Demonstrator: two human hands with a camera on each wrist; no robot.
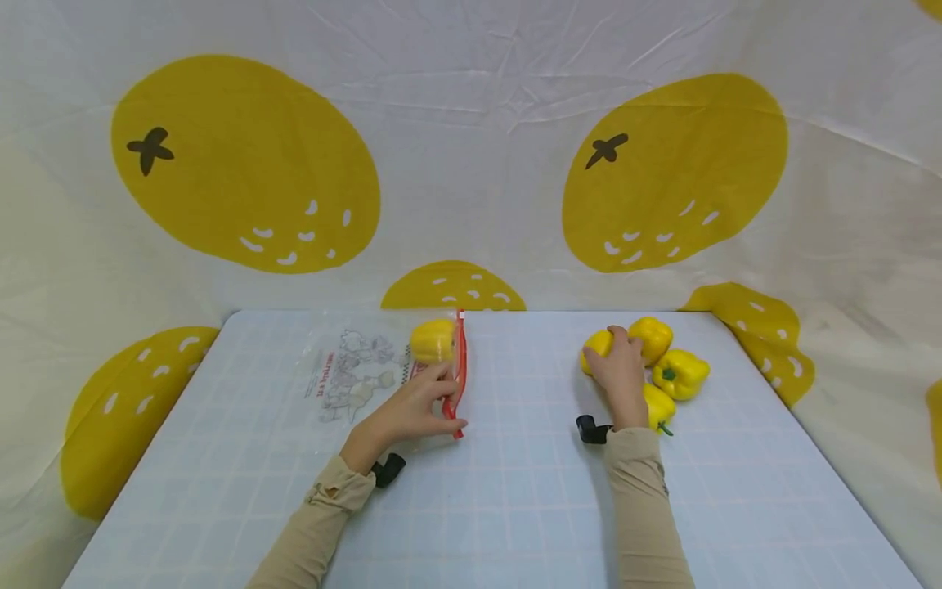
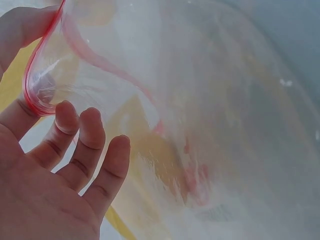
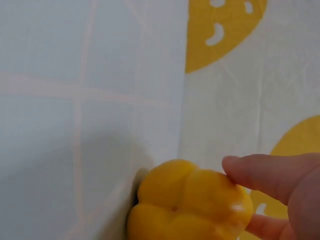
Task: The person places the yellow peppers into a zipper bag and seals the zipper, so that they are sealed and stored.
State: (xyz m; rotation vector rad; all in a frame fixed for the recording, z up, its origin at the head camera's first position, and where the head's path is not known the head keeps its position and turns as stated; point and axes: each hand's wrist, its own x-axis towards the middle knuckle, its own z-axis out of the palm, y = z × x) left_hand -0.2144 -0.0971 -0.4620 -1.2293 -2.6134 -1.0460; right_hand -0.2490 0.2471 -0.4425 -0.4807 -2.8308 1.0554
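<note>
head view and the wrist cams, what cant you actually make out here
- Print on the clear bag: too small to read in the head view.
- Pepper in the bag: only a yellow blur through plastic in the left wrist view.
- Pepper under the right hand: mostly covered by fingers; cut off by the bottom edge in the right wrist view.
- Left hand: thumb pinch hidden in the head view.

Beige long sleeves, cuffs gathered at wrists; small black wrist camera strapped beside each cuff; hands bare

Clear bag (image 1: 361, 372) just beyond left hand (image 1: 412, 413): red vertical print beside cartoon figures, too small to read.
</note>
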